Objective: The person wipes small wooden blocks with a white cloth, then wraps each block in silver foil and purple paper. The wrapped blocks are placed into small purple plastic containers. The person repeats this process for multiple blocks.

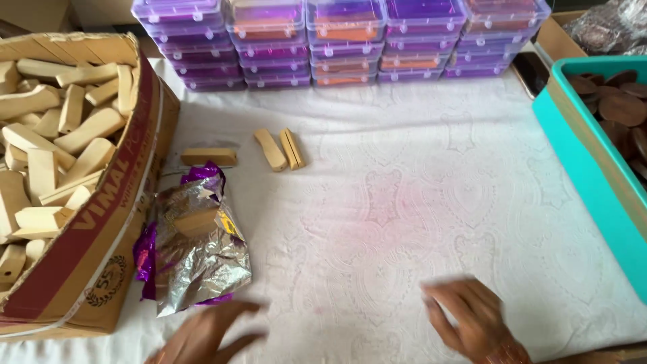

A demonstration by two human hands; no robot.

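My left hand [205, 334] lies low at the front edge with fingers spread, just below a crumpled silver and purple foil wrapper [195, 246]; it holds nothing. My right hand [468, 317] hovers over the white cloth at the front right, blurred, fingers apart and empty. Three loose tan wooden blocks lie farther back on the cloth: one flat block [209, 157], one rounded block [270, 149] and one on its edge [292, 148]. Another tan block [195, 221] rests on the foil.
A cardboard box [101, 229] full of several tan wooden blocks stands at the left. Stacks of clear purple lidded boxes [344, 40] line the back. A teal tray [593, 168] with brown round discs sits at the right. A white patterned cloth [404, 202] covers the table.
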